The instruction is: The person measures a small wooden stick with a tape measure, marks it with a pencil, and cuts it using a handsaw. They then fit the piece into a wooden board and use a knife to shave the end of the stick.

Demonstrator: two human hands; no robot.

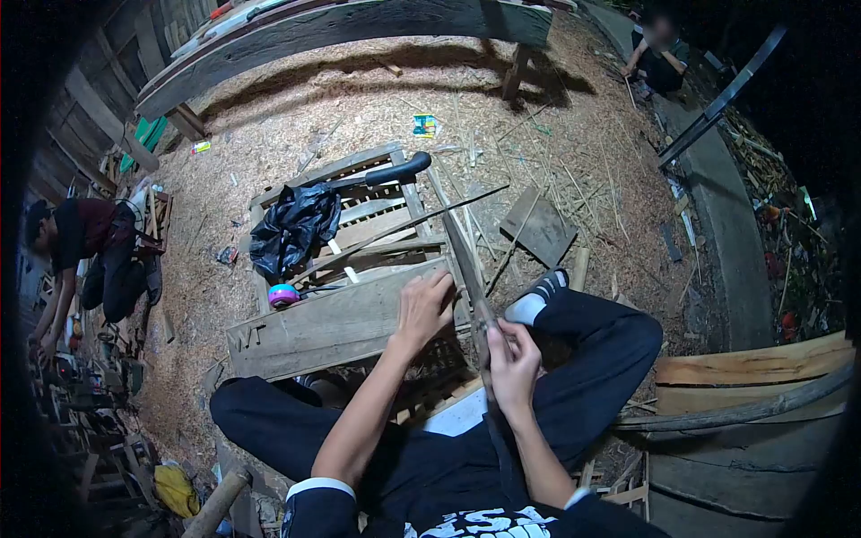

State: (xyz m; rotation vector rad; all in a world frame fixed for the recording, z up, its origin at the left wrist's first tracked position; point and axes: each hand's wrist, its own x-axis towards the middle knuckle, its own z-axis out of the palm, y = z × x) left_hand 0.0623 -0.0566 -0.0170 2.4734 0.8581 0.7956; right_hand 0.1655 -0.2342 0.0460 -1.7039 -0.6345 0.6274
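Observation:
My right hand (514, 366) is closed around a long, narrow, knife-like tool (465, 260), close to the collar where the flat, dull blade part begins. The tool points away from me, and its dark lower end runs back toward my lap. My left hand (425, 309) is closed just left of the tool, above a wide plank (327, 325) on a slatted wooden crate (414, 193). What its fingers hold, if anything, is too small to make out. A thin strip (395, 226) lies slantwise across the crate. Also there are a black plastic bag (294, 229) and a curved black handle (400, 169).
A pink and blue roll (283, 296) rests at the plank's left end. A flat board (538, 228) lies on the shavings-covered ground. Ahead stands a long wooden bench (350, 40). One person (90, 238) bends at left; another (659, 58) crouches far right. Planks (753, 448) are beside me.

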